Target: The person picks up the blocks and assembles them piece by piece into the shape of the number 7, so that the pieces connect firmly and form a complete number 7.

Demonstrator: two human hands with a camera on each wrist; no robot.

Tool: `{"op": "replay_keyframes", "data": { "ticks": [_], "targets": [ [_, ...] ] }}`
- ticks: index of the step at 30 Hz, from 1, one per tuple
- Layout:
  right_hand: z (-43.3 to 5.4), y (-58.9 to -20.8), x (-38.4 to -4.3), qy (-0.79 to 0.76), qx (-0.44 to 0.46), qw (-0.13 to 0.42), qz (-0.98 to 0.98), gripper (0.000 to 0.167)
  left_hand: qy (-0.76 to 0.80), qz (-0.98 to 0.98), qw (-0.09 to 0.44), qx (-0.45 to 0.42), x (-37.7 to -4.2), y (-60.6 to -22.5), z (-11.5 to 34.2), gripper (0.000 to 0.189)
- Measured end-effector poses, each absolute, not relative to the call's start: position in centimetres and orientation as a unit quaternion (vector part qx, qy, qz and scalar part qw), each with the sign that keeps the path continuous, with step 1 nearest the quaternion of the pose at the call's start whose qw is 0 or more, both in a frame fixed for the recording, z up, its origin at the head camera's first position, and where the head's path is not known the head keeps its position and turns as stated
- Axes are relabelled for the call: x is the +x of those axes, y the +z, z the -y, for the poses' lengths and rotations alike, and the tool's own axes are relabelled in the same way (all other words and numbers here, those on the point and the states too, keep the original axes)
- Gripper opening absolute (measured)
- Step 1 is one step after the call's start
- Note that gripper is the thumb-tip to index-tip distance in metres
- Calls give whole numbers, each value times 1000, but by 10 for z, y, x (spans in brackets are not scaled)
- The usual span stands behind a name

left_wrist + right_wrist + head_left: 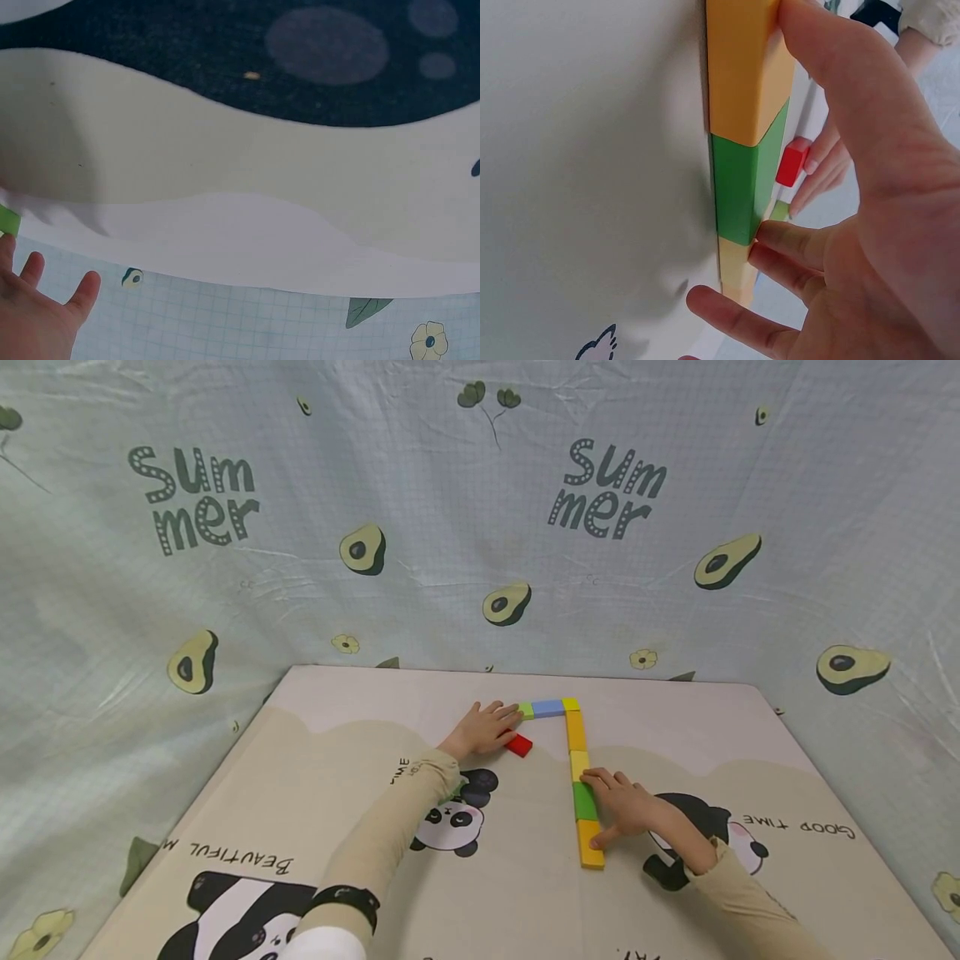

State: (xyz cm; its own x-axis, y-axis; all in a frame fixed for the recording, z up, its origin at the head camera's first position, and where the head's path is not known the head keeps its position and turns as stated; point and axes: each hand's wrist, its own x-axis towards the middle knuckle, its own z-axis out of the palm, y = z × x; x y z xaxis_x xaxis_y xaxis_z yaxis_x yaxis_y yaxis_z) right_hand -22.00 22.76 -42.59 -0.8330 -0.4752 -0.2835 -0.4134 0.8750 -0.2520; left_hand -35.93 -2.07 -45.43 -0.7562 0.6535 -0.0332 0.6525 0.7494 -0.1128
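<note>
My left hand (483, 729) reaches to the far end of a block row, its fingertips at a light green block (527, 711). Its thumb is at a red block (521, 745) lying askew nearer me. Beside the light green one lies a blue block (548, 708), meeting a small yellow block (571, 704) at the corner. From there an orange block (575, 730), a pale yellow block (580, 765), a green block (585, 802) and an orange-yellow block (591, 857) run toward me. My right hand (900, 202) touches this line's side with thumb and fingertips, fingers spread.
A panda-printed cloth (495, 902) covers the table. Behind it hangs an avocado-patterned curtain (427, 635), which also closes in both sides. A black wristband (347, 900) circles the left sleeve.
</note>
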Motion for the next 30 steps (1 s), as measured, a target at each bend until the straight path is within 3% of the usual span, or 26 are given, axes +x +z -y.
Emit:
{"op": "replay_keyframes", "data": {
  "ticks": [20,30],
  "targets": [
    [-227,-428,-218,-95,-235,167,-953,96,43,930,15,-364,-357,-458,26,50],
    [-227,-425,-218,-93,-236,167,-953,95,83,923,26,-375,-353,-438,30,51]
  ]
}}
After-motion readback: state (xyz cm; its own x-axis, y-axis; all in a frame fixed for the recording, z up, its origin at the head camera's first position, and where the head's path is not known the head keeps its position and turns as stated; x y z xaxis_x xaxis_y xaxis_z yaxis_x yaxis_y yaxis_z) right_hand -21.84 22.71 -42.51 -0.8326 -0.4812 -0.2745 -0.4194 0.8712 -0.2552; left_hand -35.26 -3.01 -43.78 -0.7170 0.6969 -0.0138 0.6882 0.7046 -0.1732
